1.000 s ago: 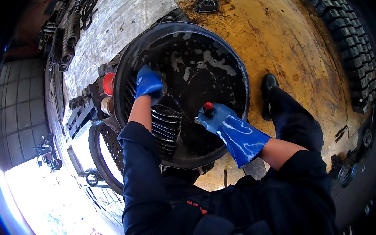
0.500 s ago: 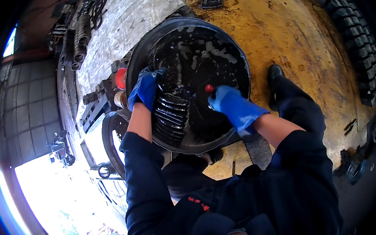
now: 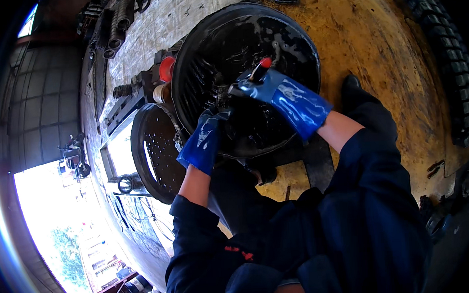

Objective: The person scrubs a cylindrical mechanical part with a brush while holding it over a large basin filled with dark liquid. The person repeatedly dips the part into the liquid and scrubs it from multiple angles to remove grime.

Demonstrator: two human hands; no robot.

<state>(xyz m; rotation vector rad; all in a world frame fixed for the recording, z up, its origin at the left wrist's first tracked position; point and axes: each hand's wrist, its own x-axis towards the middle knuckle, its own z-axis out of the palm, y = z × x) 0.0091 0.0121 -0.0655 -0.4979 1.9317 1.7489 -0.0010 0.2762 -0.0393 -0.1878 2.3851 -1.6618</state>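
Note:
A large round black basin (image 3: pixel 298 33) holds dark, shiny liquid with greyish patches of foam. Inside, at its left wall, lies a black ribbed part (image 3: pixel 195 77), wet and partly sunk. My left hand (image 3: pixel 205 140), in a long blue rubber glove, reaches over the near left rim. Its fingers are curled at the near end of the ribbed part, though the fingertips are dark and hard to make out. My right hand (image 3: pixel 282 91), gloved likewise, is closed round a red-ended handled tool (image 3: pixel 262 66) above the liquid. The tool's head points left, towards the part; its kind is unclear.
Beside the basin at left leans a dark round lid-like disc (image 3: pixel 164 166) with bright specks. A red funnel-like cup (image 3: pixel 167 69) stands near the left rim. Large springs (image 3: pixel 119 28) lie at the upper left; a big tyre (image 3: pixel 442 56) lines the right.
My left hand has moved from the far left side to the near left of the basin. The ribbed part now lies farther away. My right hand and its tool have moved up and left.

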